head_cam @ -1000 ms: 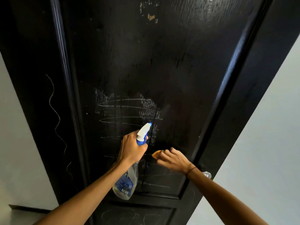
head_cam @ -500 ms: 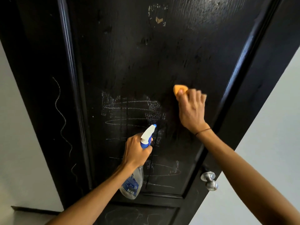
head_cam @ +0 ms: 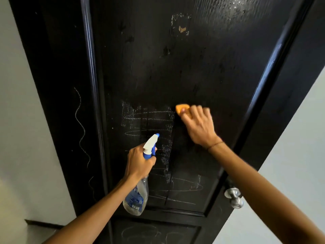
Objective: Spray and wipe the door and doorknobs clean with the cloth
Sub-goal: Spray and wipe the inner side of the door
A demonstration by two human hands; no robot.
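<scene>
Black painted wood fills your view: one door (head_cam: 202, 71), its raised panel edged by a moulding on each side, with pale wall beyond both outer edges. Your right hand (head_cam: 198, 127) presses one orange cloth (head_cam: 181, 107) flat against the panel, its grip curled over the cloth just right of the white chalk scribbles (head_cam: 147, 124). Between that hand and the right moulding lies a band of bare, wet-looking panel. Your left hand (head_cam: 139, 162) holds one spray bottle (head_cam: 139, 191) by the neck, grip wrapped round it, nozzle aimed at the scribbles and just off the surface. One silver doorknob (head_cam: 233, 198) juts from the door's right edge below your right forearm, untouched. A wavy chalk line (head_cam: 81, 131) runs down the left stile.
</scene>
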